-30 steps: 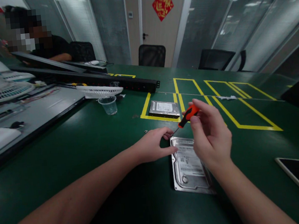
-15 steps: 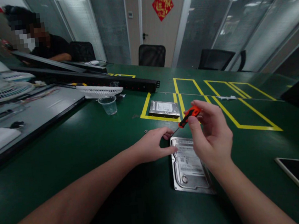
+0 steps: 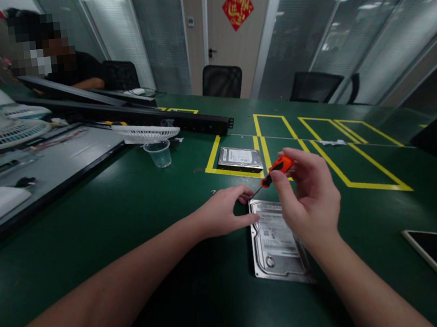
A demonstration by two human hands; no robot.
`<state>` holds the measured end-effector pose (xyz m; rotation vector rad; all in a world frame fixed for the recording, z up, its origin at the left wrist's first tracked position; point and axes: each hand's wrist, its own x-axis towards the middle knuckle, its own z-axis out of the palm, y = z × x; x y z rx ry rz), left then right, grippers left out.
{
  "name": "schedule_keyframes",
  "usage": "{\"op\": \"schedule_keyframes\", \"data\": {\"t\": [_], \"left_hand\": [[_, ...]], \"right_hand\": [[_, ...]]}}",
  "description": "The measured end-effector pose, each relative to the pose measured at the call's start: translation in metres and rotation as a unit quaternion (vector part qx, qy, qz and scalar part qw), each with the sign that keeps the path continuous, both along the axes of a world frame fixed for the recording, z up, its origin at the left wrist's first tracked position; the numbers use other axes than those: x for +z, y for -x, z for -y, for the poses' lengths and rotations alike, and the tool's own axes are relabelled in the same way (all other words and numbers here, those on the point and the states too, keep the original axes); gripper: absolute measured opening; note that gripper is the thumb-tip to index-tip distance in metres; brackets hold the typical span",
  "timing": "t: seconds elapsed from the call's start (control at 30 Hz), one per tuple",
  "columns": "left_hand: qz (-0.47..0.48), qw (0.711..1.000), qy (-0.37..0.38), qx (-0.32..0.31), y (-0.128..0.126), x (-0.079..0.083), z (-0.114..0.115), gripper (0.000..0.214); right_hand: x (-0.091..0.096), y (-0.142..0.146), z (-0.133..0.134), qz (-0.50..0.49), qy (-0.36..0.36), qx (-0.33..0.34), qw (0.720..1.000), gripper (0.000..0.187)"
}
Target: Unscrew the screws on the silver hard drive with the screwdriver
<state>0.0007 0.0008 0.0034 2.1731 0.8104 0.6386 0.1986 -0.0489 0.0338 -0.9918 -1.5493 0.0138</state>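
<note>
On the green tabletop (image 3: pixel 138 213), left hand (image 3: pixel 223 212) presses, fingers curled, on the silver rectangular hard drive (image 3: pixel 277 243). Right hand (image 3: pixel 311 195) pinches the orange-handled screwdriver (image 3: pixel 276 170), tip at its corner.

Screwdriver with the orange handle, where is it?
Head view, middle: the screwdriver is pinched in the fingers of the right hand, tip down at the far left corner of the nearer hard drive, beside the left hand.

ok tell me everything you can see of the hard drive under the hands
The hard drive is a flat, silvery metal box with a pale printed label on top. It lies flat, label up, on the green table. The left hand holds its far left corner, and the tip of the screwdriver in the right hand points at that corner.
</note>
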Motion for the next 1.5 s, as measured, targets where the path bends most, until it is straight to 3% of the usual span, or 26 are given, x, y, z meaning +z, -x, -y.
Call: {"op": "schedule_keyframes", "data": {"t": [0.27, 0.6, 0.93, 1.5], "left_hand": [[0.01, 1.0, -0.005, 0.001, -0.001, -0.0035, -0.0013, 0.049], [0.004, 1.0, -0.001, 0.001, -0.0002, 0.0004, 0.0002, 0.047], [0.009, 1.0, -0.015, 0.0, 0.0002, -0.0031, -0.0013, 0.046], [0.009, 1.0, 0.007, -0.002, 0.0002, -0.001, -0.0008, 0.049]], "right_hand": [[0.0001, 0.0016, 0.0032, -0.021, 0.034, 0.043, 0.998, 0.047], [-0.0013, 0.0005, -0.0013, 0.004, -0.004, -0.008, 1.0, 0.048], [0.0003, -0.0011, 0.0031, 0.014, 0.021, 0.027, 0.999, 0.046], [0.0035, -0.0014, 0.0033, 0.033, 0.013, 0.014, 0.999, 0.043]]}}
